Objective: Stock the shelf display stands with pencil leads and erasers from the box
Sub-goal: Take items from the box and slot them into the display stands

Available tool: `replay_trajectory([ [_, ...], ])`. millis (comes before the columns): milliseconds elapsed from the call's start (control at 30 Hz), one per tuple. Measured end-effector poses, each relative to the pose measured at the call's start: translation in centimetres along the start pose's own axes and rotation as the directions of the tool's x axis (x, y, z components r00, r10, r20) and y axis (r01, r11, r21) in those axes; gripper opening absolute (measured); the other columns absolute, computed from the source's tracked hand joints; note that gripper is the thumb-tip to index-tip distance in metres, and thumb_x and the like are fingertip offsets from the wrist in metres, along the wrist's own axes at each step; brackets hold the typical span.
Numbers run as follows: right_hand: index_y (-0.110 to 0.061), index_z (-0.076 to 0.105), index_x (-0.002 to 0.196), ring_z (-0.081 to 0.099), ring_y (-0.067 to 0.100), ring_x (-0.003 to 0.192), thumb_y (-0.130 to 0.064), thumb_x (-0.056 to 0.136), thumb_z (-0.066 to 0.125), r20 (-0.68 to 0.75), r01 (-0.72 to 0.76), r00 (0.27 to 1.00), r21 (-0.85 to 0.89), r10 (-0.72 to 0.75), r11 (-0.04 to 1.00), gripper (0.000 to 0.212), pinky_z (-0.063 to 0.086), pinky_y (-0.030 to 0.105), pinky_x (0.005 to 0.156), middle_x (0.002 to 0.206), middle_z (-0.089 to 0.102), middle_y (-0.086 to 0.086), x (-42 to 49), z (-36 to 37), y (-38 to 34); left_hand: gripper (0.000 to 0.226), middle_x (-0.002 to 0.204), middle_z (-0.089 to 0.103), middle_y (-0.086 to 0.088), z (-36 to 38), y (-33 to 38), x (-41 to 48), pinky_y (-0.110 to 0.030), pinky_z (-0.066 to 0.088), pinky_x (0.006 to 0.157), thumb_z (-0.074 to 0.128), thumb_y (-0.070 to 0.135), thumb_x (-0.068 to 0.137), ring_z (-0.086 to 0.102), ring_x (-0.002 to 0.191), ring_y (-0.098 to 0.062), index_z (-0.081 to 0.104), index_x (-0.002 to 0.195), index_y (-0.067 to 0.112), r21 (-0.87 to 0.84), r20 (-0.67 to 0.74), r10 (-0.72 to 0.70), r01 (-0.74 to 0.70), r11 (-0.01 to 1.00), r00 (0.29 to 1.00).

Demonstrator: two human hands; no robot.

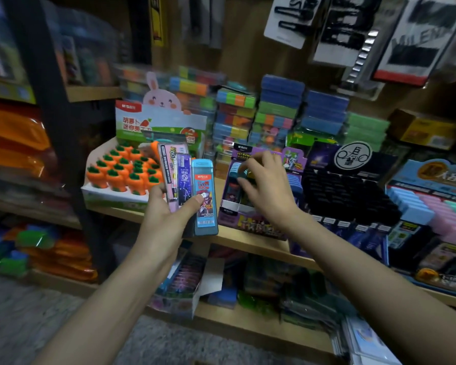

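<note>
The left hand [166, 217] is reaching up from the lower left, in front of the shelf [237, 239]. It is gripping three cases [184, 180], with the thumb pressing across their fronts and the fingers curling behind. The cases are standing upright in a fan, one pink, one purple and one blue. The blue one is nearest the camera and is showing a red-topped printed label.

The right hand [269, 185] is coming in from the lower right, its wrist bending down over the purple stand [248, 222]. Its fingers are curling onto the stocked row [236, 171] of blue cases in the stand. Blur there is hiding whether they are pinching one.

The stand is sitting on the shelf between the carrot erasers [121, 175] and a black stand [348, 191].
</note>
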State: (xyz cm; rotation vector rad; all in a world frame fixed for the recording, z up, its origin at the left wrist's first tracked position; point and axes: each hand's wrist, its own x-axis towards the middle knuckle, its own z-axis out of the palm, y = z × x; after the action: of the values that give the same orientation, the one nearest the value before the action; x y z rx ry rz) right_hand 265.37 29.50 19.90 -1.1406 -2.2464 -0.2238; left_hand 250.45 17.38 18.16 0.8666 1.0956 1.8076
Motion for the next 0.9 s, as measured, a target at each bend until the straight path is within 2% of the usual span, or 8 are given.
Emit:
replay_trajectory([
  [100,-0.014,0.059,0.106,0.045,0.016,0.104,-0.026,0.096,0.051,0.037,-0.067,0.998,0.306,0.058,0.950,0.018,0.039,0.028,0.087,0.108,0.051,0.000,-0.3,-1.6,-1.7,0.029,0.097,0.073,0.000,0.3,0.0,-0.3,-0.024,0.058,0.063,0.064,0.006,0.084,0.071,0.086,-0.014,0.049,0.106,0.017,-0.007,0.027,-0.009,0.009,1.000,1.000],
  [200,-0.014,0.057,0.104,0.057,0.002,0.077,-0.030,0.096,0.049,0.321,-0.329,0.938,0.696,0.134,0.638,0.020,0.046,0.019,0.067,0.088,0.060,-0.004,-0.4,-3.5,-4.3,0.029,0.090,0.074,0.001,0.8,-0.2,-0.3,-0.023,0.056,0.059,0.063,0.003,0.084,0.072,0.081,-0.014,0.048,0.106,0.015,-0.020,0.043,-0.011,0.012,1.000,0.999],
  [300,-0.007,0.053,0.108,0.057,0.002,0.059,-0.016,0.093,0.056,0.463,-0.478,0.873,0.753,0.151,0.452,0.017,0.045,0.018,0.056,0.073,0.060,0.000,-0.5,-4.2,-5.3,0.026,0.090,0.074,0.000,1.2,-0.5,-0.4,-0.024,0.057,0.059,0.063,0.005,0.084,0.072,0.080,-0.013,0.049,0.103,0.017,-0.010,0.040,-0.013,0.014,1.000,0.999],
  [433,-0.008,0.051,0.101,0.059,0.005,0.055,-0.009,0.091,0.059,0.406,-0.477,0.874,0.824,0.268,0.307,0.013,0.048,0.020,0.051,0.070,0.064,0.001,0.1,-5.3,-4.1,0.026,0.100,0.071,-0.004,0.9,-0.6,-0.4,-0.024,0.058,0.065,0.064,0.013,0.083,0.071,0.084,-0.012,0.049,0.101,0.024,0.040,-0.027,0.048,-0.047,0.998,0.998],
  [600,-0.012,0.050,0.099,0.064,0.003,0.061,-0.012,0.088,0.063,0.154,-0.361,0.900,0.789,0.408,0.497,0.017,0.051,0.021,0.054,0.069,0.065,-0.001,0.9,-5.5,-1.6,0.028,0.108,0.069,-0.005,0.1,-0.1,0.3,-0.033,0.056,0.076,0.063,0.012,0.087,0.071,0.089,-0.014,0.047,0.105,0.027,0.051,-0.085,0.091,-0.087,0.995,0.992],
  [700,-0.015,0.051,0.096,0.069,0.028,0.078,-0.013,0.088,0.064,0.169,-0.389,0.897,0.740,0.408,0.549,0.016,0.058,0.041,0.067,0.081,0.070,0.015,0.6,-4.2,-1.3,0.031,0.106,0.069,-0.002,0.2,-0.1,0.2,-0.030,0.056,0.073,0.064,0.012,0.087,0.071,0.089,-0.014,0.048,0.111,0.023,0.065,-0.077,0.095,-0.090,0.994,0.993],
  [833,-0.022,0.049,0.091,0.063,0.019,0.067,-0.017,0.087,0.066,0.114,-0.349,0.923,0.647,0.367,0.678,0.018,0.047,0.020,0.051,0.076,0.067,0.008,0.2,-2.5,-1.1,0.028,0.104,0.070,0.000,0.4,-0.1,-0.1,-0.024,0.058,0.068,0.061,0.012,0.088,0.071,0.087,-0.012,0.048,0.110,0.024,0.073,-0.061,0.096,-0.092,0.993,0.993],
  [900,-0.022,0.048,0.092,0.060,0.017,0.064,-0.018,0.087,0.066,0.127,-0.353,0.925,0.633,0.358,0.688,0.019,0.047,0.022,0.051,0.074,0.065,0.006,0.0,-2.0,-1.0,0.028,0.105,0.070,-0.001,0.4,0.0,-0.2,-0.026,0.057,0.070,0.060,0.012,0.089,0.071,0.087,-0.012,0.047,0.111,0.023,0.080,-0.063,0.091,-0.086,0.993,0.994],
])
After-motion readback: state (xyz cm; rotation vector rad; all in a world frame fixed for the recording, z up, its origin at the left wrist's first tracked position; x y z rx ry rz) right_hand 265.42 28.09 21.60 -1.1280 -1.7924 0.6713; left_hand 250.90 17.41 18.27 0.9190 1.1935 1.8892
